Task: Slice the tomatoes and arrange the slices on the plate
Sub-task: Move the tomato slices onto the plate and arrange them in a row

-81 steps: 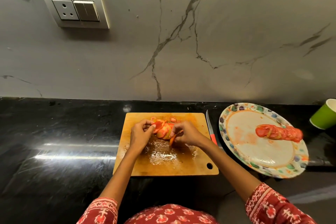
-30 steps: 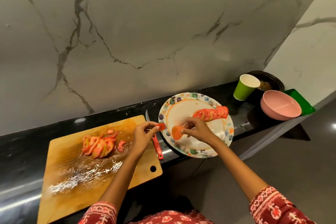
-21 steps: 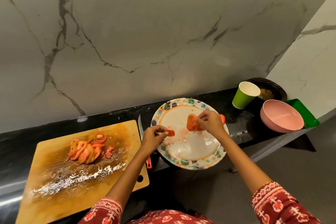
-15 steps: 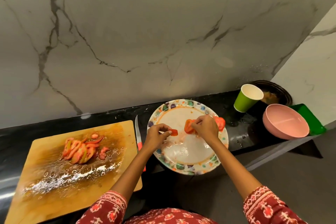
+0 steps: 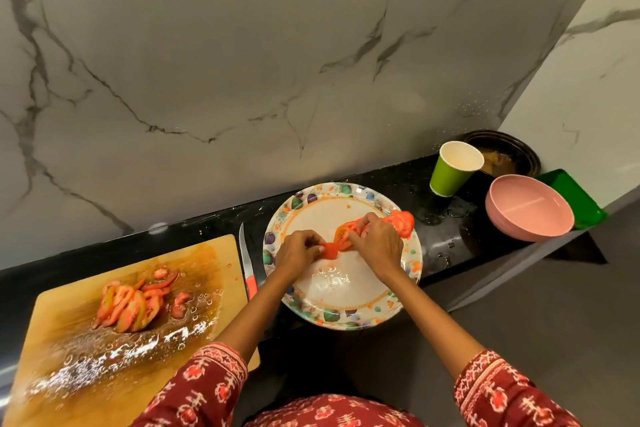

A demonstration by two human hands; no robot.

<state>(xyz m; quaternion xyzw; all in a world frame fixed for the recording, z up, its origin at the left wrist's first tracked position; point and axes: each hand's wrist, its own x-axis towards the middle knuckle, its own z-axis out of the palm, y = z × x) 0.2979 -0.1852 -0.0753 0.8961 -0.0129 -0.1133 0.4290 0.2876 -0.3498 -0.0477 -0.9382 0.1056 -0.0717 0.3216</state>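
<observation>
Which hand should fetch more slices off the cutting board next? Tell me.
Left. The left hand is nearer the cutting board and its slice pile; the right hand works at the plate's far side.

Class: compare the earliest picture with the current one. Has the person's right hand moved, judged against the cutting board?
Yes. The right hand left the cutting board, crossed rightward past the knife, and now holds a tomato slice over the plate.

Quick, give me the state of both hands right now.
Left hand: pinches a small tomato piece over the plate.
Right hand: fingers curled on a tomato slice at the row's end.
</observation>
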